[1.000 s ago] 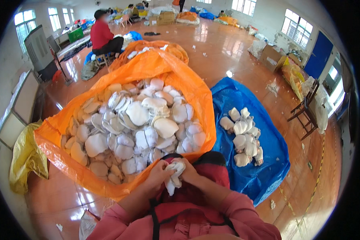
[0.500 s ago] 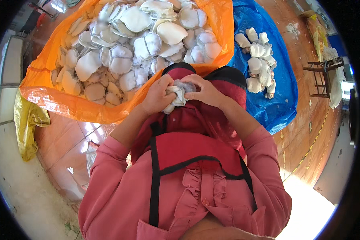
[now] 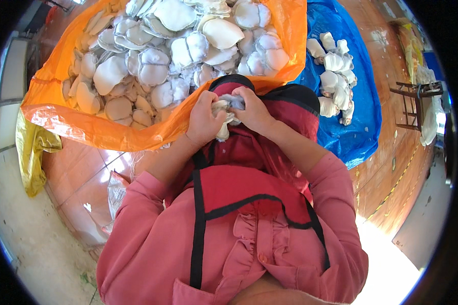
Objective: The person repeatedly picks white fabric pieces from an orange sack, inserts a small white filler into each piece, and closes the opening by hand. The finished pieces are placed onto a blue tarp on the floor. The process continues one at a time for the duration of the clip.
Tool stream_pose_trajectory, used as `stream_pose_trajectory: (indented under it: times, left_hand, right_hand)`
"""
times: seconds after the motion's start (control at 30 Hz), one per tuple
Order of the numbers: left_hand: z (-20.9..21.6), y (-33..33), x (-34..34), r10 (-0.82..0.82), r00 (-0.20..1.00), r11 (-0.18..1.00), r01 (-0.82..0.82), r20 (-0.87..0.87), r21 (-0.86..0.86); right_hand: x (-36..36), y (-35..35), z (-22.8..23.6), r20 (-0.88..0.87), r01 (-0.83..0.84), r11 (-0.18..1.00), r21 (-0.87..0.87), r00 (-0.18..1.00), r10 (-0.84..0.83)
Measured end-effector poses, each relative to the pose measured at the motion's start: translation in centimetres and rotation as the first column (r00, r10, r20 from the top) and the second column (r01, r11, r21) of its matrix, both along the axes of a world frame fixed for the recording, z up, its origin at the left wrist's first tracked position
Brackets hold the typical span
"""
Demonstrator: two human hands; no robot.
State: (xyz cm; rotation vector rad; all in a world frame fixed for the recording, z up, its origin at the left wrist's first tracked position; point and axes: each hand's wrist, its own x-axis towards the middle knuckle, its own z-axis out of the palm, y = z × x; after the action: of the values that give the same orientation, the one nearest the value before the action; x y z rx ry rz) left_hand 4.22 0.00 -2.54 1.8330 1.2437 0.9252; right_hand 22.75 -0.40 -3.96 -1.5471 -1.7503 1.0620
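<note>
Above my lap, my left hand (image 3: 205, 120) and my right hand (image 3: 254, 113) both grip a small plush piece (image 3: 223, 133). Its cream fabric side is bunched and twisted, and grey fluffy fur shows at the top between my fingers. Closed fingers of my left hand wrap its left side. On the other side, my right hand pinches the furry part, partly hiding it. Just beyond my knees, an orange sheet or bag (image 3: 158, 133) holds a big heap of flat, rounded, cream-and-grey plush pieces (image 3: 152, 66).
To the right, a blue sheet (image 3: 348, 145) bears a cluster of small stuffed-looking white pieces (image 3: 335, 84). A dark wooden stool (image 3: 412, 94) stands farther right. At the left, a yellow sack (image 3: 30, 157) hangs by the wall, and a whitish bag (image 3: 117, 193) lies beside my left arm.
Both hands have shifted slightly upward in the picture and changed their grip on the plush piece. Less of its cream fabric shows between them now.
</note>
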Motion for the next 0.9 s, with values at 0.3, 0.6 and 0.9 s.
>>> stream_pose_trajectory:
  times: [0.3,0.6,0.9]
  left_hand:
    - [1.1,-1.6,0.5,-0.028,0.995,0.991,0.04,-0.091,0.129]
    - [-0.4,0.8,-2.2,0.029,0.996,0.975,-0.009,0.088,-0.221]
    - [-4.0,2.4,-3.0,0.057,0.939,0.845,0.136,0.34,-0.517]
  right_hand:
    - [-1.4,-0.2,0.4,0.147,0.104,0.993,-0.055,0.985,-0.095]
    - [0.6,0.8,0.0,-0.285,-0.011,0.99,-0.144,0.958,-0.031]
    - [0.9,1.1,-1.9,-0.346,0.086,0.957,-0.279,0.92,-0.183]
